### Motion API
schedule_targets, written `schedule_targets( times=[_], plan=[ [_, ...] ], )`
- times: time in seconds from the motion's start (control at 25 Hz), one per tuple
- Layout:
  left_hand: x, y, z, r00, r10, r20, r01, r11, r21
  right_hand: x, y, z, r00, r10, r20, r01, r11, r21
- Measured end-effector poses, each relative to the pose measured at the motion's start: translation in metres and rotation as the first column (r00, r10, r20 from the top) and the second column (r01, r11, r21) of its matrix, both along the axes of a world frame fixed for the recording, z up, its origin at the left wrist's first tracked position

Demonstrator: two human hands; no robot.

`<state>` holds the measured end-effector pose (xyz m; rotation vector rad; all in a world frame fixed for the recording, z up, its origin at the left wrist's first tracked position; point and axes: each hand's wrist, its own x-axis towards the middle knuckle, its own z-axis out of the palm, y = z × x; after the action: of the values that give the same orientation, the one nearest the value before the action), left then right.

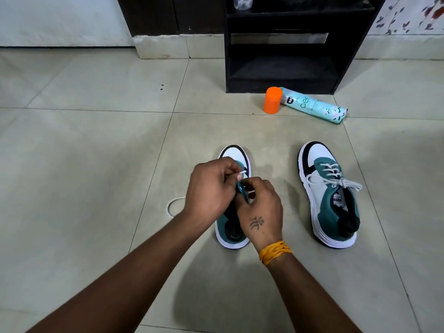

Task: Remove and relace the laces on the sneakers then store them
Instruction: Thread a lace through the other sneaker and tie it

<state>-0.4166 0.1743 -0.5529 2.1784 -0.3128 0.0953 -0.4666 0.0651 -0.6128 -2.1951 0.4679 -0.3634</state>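
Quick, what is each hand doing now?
Left hand: pinching the white lace.
Right hand: gripping the sneaker tongue.

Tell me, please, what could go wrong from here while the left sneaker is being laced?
The left hand pinches only the lace tip, so it could slip before threading through. The loose lace looping on the floor could snag or tangle when pulled. The right hand holds the sneaker only by its eyelet flap, so a hard pull might tip it.
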Motion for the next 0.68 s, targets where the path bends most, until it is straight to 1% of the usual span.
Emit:
schedule_targets(
  times=[0.12, 0.24, 0.28, 0.4, 0.6, 0.68],
  plan=[
    [-0.007, 0.001, -0.010, 0.986, -0.096, 0.134, 0.065, 0.974, 0.217, -0.001, 0.000, -0.002, 1.000, -0.005, 0.019, 0.004, 1.000, 0.010],
    [-0.005, 0.007, -0.019, 0.947, -0.190, 0.257, 0.058, 0.893, 0.446, 0.000, 0.001, -0.002, 0.999, -0.029, 0.036, 0.027, 0.999, 0.033],
    [-0.005, 0.008, -0.020, 0.935, -0.208, 0.286, 0.040, 0.866, 0.499, 0.000, 0.002, -0.003, 0.999, -0.032, 0.042, 0.031, 0.999, 0.038],
    [-0.006, 0.009, -0.023, 0.931, -0.170, 0.324, -0.033, 0.842, 0.538, -0.001, 0.002, -0.004, 0.998, -0.038, 0.045, 0.036, 0.998, 0.042],
    [-0.007, 0.005, -0.032, 0.940, -0.080, 0.330, -0.119, 0.834, 0.539, -0.003, 0.003, -0.007, 0.997, -0.052, 0.049, 0.050, 0.998, 0.046],
    [-0.006, 0.003, -0.036, 0.950, -0.045, 0.310, -0.130, 0.844, 0.520, -0.003, 0.004, -0.008, 0.996, -0.061, 0.061, 0.057, 0.997, 0.061]
  ],
)
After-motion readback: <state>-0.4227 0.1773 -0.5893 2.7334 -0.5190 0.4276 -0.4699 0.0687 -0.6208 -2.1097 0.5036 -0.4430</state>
